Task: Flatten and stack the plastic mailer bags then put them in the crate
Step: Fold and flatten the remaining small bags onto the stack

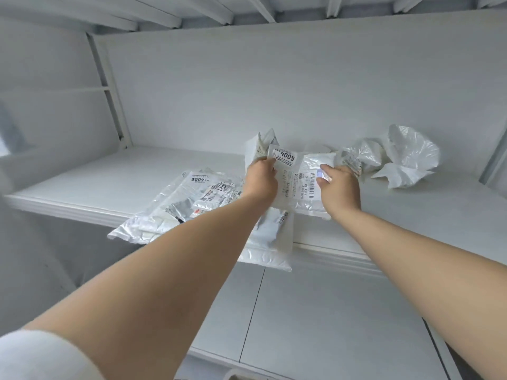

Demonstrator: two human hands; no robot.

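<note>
White shelf (153,171) under a slatted frame, pale wall behind. At left, flattened mailer stack (175,207), labels up, front edge hanging over the shelf lip. At centre, left hand (260,179) and right hand (338,189) both pinched shut on one mailer bag (295,182) with a "4005" label, held by its two sides just above the shelf, top corner crumpled upward. At right, crumpled bags (397,160), not yet smoothed, well apart from the stack. Flattening step in hand, by the look of it; next, probably pulling the bag taut, pressing it flat, laying it squarely on the stack. No crate clearly in view; only an unidentifiable pale rim (241,375) at bottom edge, contents unseen.
</note>
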